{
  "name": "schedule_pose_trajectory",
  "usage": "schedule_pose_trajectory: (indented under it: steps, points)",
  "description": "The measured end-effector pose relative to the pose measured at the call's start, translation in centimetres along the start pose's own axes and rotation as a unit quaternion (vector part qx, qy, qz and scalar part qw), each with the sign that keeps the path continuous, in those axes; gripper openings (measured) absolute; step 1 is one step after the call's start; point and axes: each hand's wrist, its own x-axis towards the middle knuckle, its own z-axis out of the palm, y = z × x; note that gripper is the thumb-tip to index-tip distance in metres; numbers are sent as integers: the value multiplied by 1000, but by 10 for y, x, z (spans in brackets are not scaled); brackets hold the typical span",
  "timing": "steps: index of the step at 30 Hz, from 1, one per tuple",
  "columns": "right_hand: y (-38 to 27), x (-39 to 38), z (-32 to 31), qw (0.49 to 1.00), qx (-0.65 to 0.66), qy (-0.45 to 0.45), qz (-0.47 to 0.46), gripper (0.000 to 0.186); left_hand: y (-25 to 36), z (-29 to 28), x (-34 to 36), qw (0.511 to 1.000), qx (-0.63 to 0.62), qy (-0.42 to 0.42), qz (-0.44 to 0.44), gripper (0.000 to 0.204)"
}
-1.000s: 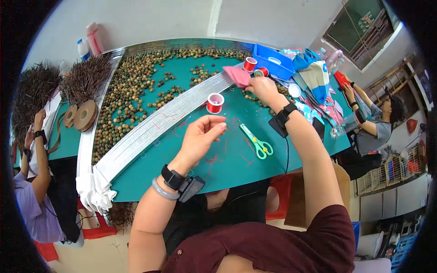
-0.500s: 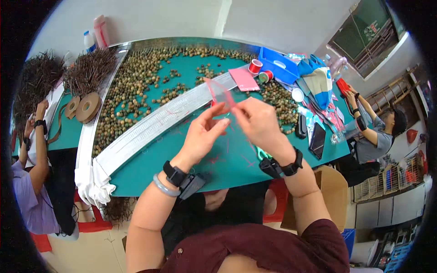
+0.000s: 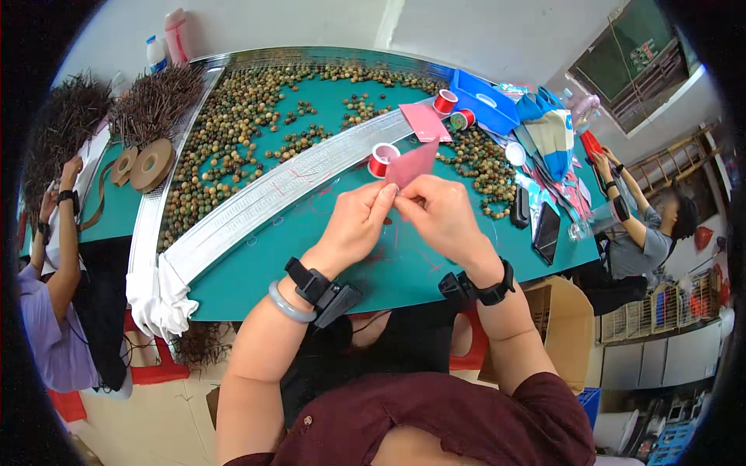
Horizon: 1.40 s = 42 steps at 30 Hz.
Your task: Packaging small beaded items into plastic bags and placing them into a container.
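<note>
A thin pink translucent sheet or small bag (image 3: pixel 414 161) is pinched upright between my left hand (image 3: pixel 363 221) and my right hand (image 3: pixel 444 213), which meet in the middle of the mat. Both hands are closed on it near its lower end. Just behind it stands a spool of red thread (image 3: pixel 381 163). Farther back are a stack of pink sheets (image 3: pixel 421 120), another red spool (image 3: pixel 444 102) and a spool with a green label (image 3: pixel 462 119). Loose red threads lie on the green tabletop (image 3: pixel 295 233) under my hands. The scissors are hidden.
Wooden beads (image 3: pixel 214 155) cover the back, bordered by white measuring boards (image 3: pixel 287 186). A blue tray (image 3: pixel 486 92), a phone (image 3: pixel 545 238) and bags (image 3: pixel 548 136) lie right. Tape rolls (image 3: pixel 151 165) and twig bundles (image 3: pixel 155 109) sit left. Co-workers flank me (image 3: pixel 58 326) (image 3: pixel 643 241).
My right hand has pulled a pink piece from the back stack down to my left hand. The fingers of my left hand, apart earlier, have closed on it.
</note>
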Motion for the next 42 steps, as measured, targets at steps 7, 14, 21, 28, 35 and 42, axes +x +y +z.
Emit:
schedule_pose_trajectory:
  steps: [7, 14, 21, 28, 35, 42]
  points:
    - [7, -19, -7, 998, 35, 28, 44, 15, 3, -3, -4, 991, 115, -49, 57, 29]
    - [14, -24, 1, 987, -38, 141, -64, 9, 6, 2, -7, 996, 68, -59, 11, 24]
    - [5, -31, 4, 985, -129, 63, -91, 13, 6, -3, -6, 992, 89, -90, 32, 28]
    - [5, -36, -22, 996, 9, 41, 80, 17, 14, 0, -2, 968, 137, -34, 210, 55]
    - [9, -46, -15, 991, 64, -13, 113, 17, 11, 4, -5, 959, 199, -131, 152, 70]
    - [32, -44, -18, 980, 192, -8, 49, 14, 7, 5, -4, 962, 220, -87, 136, 64]
